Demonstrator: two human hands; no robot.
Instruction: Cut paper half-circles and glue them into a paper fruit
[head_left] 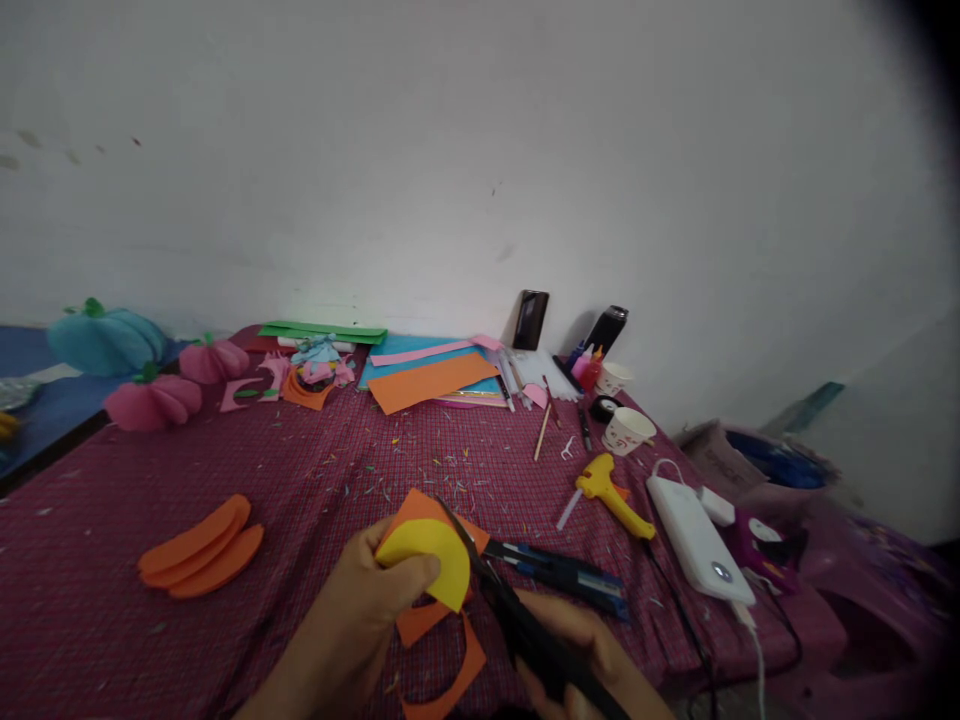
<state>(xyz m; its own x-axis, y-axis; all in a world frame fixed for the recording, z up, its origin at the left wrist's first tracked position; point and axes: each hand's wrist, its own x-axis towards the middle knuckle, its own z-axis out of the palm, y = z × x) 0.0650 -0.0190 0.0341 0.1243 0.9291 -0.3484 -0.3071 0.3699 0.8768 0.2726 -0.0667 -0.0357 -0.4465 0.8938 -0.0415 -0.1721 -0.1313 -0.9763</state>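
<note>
My left hand is closed on a folded orange paper with a yellow half-round template pressed on top under my thumb. My right hand grips black scissors; their blades run up along the right edge of the yellow piece. A curved orange offcut hangs below the paper. Both hands are at the near edge of the table, over a maroon checked cloth.
Cut orange half-rounds lie left. A blue stapler, a yellow glue gun, a white power bank, paper cups, pens, coloured paper sheets, a phone and paper pumpkins crowd the table.
</note>
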